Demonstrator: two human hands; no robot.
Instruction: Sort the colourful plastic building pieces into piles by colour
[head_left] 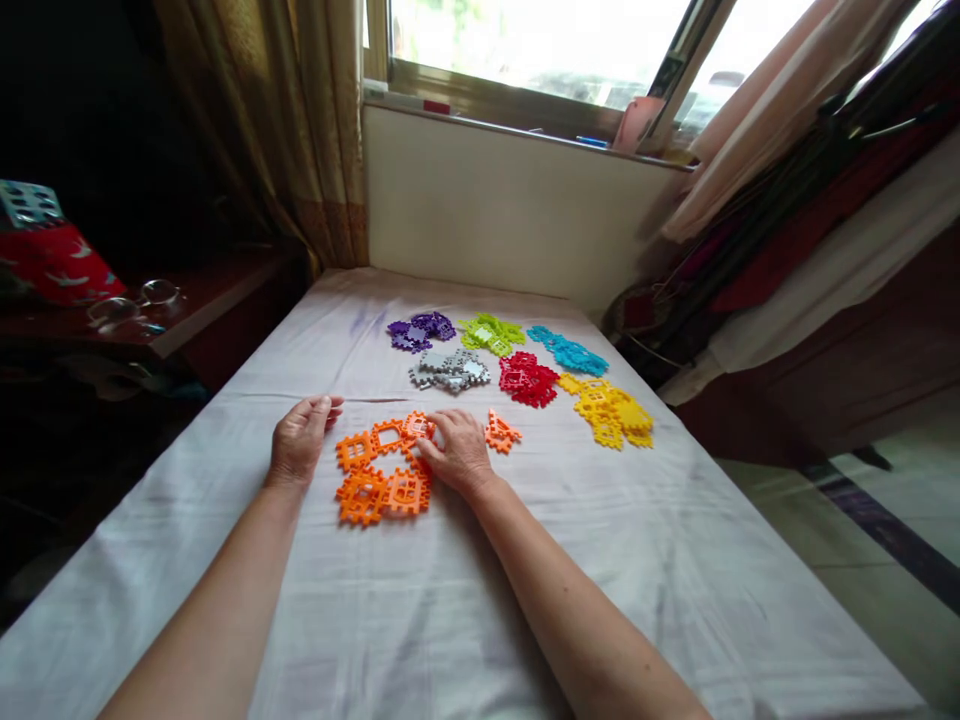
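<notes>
Flat orange interlocking tiles (407, 492) with notched edges lie in a rough ring on the sheet before me. My right hand (459, 452) is at the ring's right side, thumb and fingers closed around the edge of an orange tile (418, 427). Part of that tile is hidden by the fingers. Left of the ring, my left hand (300, 440) is held with its fingers curled together, and nothing shows in them. It is apart from the nearest orange tile (355, 451). A few smaller orange pieces (502, 433) lie just right of my right hand.
Behind are piles of purple (420, 331), grey (450, 371), green (491, 334), red (529, 379), blue (568, 351) and yellow pieces (613, 410). Glasses (142, 305) rest on a dark table at left. Clothes (817, 250) hang at right.
</notes>
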